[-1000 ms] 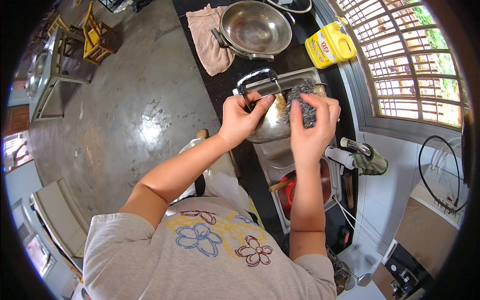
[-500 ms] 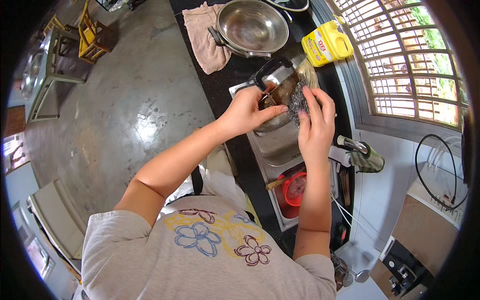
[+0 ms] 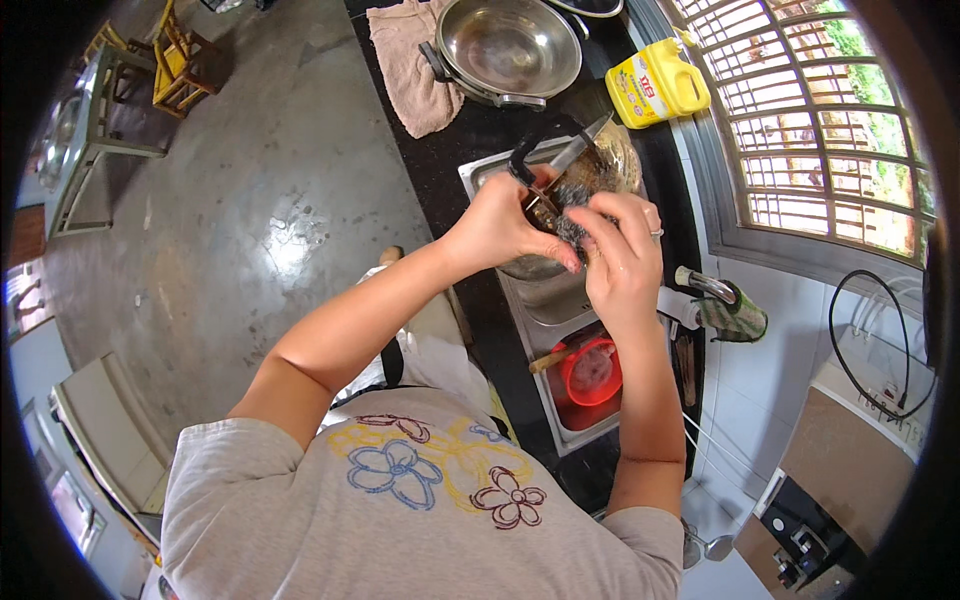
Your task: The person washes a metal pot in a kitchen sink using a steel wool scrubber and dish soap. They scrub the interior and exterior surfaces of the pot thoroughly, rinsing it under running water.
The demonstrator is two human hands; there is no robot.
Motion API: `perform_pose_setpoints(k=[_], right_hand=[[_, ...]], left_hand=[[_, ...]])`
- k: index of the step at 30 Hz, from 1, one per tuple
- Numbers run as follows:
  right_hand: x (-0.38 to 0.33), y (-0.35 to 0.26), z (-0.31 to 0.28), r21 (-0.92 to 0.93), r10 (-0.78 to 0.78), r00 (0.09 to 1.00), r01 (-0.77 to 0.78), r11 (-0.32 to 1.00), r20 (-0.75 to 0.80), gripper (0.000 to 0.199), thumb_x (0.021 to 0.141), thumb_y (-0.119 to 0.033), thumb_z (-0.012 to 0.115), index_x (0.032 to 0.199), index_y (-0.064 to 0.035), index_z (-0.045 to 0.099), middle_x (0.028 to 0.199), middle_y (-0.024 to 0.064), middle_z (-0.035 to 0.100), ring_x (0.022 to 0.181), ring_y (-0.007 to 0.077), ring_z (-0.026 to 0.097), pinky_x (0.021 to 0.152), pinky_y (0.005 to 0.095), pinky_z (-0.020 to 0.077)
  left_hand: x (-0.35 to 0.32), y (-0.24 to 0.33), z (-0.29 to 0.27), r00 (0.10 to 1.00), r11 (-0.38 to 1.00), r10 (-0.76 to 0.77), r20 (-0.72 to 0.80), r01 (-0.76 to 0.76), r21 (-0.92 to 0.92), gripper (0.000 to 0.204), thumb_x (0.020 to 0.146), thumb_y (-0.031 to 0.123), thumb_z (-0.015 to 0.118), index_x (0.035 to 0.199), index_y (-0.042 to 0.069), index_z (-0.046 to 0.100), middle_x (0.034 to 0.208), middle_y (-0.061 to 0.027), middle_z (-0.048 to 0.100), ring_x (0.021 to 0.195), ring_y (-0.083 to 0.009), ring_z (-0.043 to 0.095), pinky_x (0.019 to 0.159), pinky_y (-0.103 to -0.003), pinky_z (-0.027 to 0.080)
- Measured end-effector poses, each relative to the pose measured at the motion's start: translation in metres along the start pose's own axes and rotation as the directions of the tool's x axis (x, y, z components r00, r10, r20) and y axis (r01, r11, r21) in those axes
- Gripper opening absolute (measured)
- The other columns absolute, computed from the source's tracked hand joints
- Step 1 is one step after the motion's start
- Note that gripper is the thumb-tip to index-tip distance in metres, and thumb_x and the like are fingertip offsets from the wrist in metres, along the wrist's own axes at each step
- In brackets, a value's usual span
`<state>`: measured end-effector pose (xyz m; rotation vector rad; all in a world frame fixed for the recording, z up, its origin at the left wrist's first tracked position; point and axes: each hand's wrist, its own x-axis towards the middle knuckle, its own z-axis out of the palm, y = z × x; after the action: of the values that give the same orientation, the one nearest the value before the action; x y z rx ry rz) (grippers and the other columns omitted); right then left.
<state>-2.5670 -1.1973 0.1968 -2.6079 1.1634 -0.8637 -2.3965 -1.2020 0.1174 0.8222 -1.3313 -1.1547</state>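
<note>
left hand [image 3: 497, 222] is clenching a stained pot [image 3: 612, 165], right hand [image 3: 622, 255] half-curled around a scouring pad [image 3: 572, 226], seemingly scrubbing; any next stroke is likely needing steady bracing.

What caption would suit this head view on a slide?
The left hand holds a stained pan above a metal sink; the right hand holds a grey scrubber against it.

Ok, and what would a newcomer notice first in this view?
Probably the bright yellow jug at the upper right, beside the barred window. Next, the red bowl in the sink basin nearer the body. Near the centre, the left hand holds a stained metal pot and the right hand a grey scouring pad.
</note>
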Motion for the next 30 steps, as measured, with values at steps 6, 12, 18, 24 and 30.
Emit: perform_pose_setpoints(k=[6,12,18,24,30], right_hand=[[0.011,-0.007,-0.001,-0.064,-0.003,0.998,0.006,0.998,0.058,0.028,0.073,0.003,0.068,0.1,-0.0028,0.068,0.103,0.01,0.059,0.098,0.0321,0.056,0.086,0.042,0.0445],[0.016,-0.003,0.004,-0.17,0.081,0.995,-0.089,0.981,-0.05,0.029,0.072,0.001,0.068,0.101,-0.0035,0.068,0.101,0.0104,0.057,0.099,0.0319,0.054,0.087,0.0436,0.0435],[0.007,-0.001,0.001,-0.131,0.152,0.983,-0.165,0.977,-0.106,0.028,0.073,0.002,0.067,0.101,-0.0029,0.067,0.1,0.0109,0.056,0.097,0.0323,0.054,0.087,0.0434,0.0445],[0.0,-0.006,0.005,-0.036,0.099,0.991,-0.102,0.994,-0.089,0.026,0.076,0.004,0.066,0.102,-0.002,0.067,0.099,0.0125,0.056,0.094,0.0331,0.055,0.082,0.0426,0.0462],[-0.004,-0.007,0.009,0.048,0.12,0.986,-0.116,0.992,-0.114,0.035,0.067,0.003,0.073,0.102,-0.004,0.068,0.096,0.0103,0.054,0.092,0.031,0.055,0.079,0.0409,0.0458]], left_hand=[[-0.007,0.001,0.007,0.994,0.988,-0.101,-0.038,0.095,-0.123,0.073,0.049,0.044,0.098,0.091,-0.002,0.06,0.072,-0.0037,0.053,0.07,-0.0094,0.043,0.063,-0.03,0.046],[-0.011,-0.009,0.009,0.994,0.995,-0.094,-0.053,0.092,-0.032,0.067,0.053,0.043,0.097,0.085,-0.002,0.059,0.072,-0.0025,0.051,0.072,-0.0081,0.04,0.062,-0.029,0.044],[-0.01,-0.002,0.007,0.977,0.969,-0.209,-0.038,0.202,-0.142,0.056,0.06,0.031,0.097,0.089,-0.005,0.064,0.081,0.0006,0.059,0.076,-0.005,0.045,0.066,-0.027,0.046],[-0.01,-0.001,0.003,0.964,0.957,-0.253,-0.079,0.237,-0.167,0.051,0.062,0.026,0.097,0.091,-0.004,0.068,0.086,0.0003,0.066,0.079,-0.0047,0.051,0.07,-0.026,0.049],[-0.004,0.002,0.002,0.977,0.963,-0.212,-0.037,0.202,-0.178,0.055,0.061,0.028,0.097,0.094,-0.002,0.065,0.086,0.0009,0.063,0.08,-0.0058,0.052,0.072,-0.026,0.048]])
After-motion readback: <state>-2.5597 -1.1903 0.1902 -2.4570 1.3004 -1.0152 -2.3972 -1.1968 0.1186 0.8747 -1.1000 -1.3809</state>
